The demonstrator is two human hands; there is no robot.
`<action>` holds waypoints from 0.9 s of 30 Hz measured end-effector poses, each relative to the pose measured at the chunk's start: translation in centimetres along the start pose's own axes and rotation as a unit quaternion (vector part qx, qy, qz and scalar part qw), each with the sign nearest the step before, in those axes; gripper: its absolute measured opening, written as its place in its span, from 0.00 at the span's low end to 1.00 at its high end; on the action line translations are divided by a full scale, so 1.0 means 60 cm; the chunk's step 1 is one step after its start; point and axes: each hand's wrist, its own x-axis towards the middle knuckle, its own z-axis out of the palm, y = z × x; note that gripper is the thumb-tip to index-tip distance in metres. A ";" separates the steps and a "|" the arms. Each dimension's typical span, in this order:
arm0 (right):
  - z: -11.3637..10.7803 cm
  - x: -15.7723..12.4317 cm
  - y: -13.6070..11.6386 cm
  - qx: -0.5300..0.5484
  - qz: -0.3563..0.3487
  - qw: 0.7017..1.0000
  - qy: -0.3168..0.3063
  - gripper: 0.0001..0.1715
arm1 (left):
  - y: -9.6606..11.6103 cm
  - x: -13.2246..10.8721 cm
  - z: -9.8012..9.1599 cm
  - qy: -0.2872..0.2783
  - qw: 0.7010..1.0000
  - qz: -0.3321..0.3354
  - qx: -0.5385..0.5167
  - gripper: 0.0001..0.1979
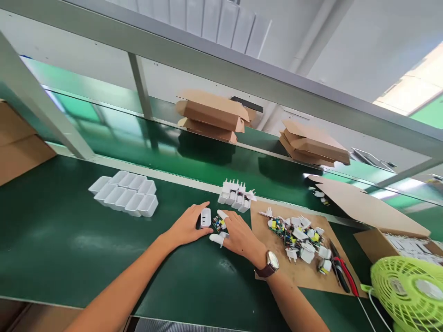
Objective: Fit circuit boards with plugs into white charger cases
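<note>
My left hand [189, 225] is closed around a white charger housing [205, 217], its open end facing up with two slots showing inside. Just to the right, my right hand [238, 234], with white finger cots on thumb and a finger and a watch at the wrist, has its fingers around a small circuit board [218, 223] with a yellow part. The board sits beside the housing, apart from it. Behind my hands stands a group of white chargers with plug pins [237, 196]. To the left, two rows of open white housings [124, 193] are lined up.
On a brown cardboard sheet [277, 272] lie a heap of circuit boards with plug parts [299, 237] and red-and-black pliers [342, 272]. A green fan [404, 290] stands at the right front, near a cardboard box [370, 244]. Flattened cartons [211, 115] lie beyond the bench rail.
</note>
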 end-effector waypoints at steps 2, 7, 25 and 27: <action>0.021 0.008 0.007 0.003 -0.009 1.000 -0.022 0.31 | 0.002 -0.002 -0.003 0.000 1.000 -0.002 -0.010 0.41; 0.041 -0.019 0.045 0.022 0.030 0.999 0.006 0.36 | 0.005 -0.003 -0.009 -0.008 1.000 -0.005 -0.024 0.41; 0.046 -0.029 0.022 0.161 0.040 0.954 0.249 0.34 | -0.002 -0.006 -0.012 0.031 0.996 0.031 -0.077 0.42; 0.044 -0.028 0.020 0.157 0.044 0.949 0.268 0.34 | -0.004 -0.004 -0.006 0.062 0.997 -0.004 -0.048 0.43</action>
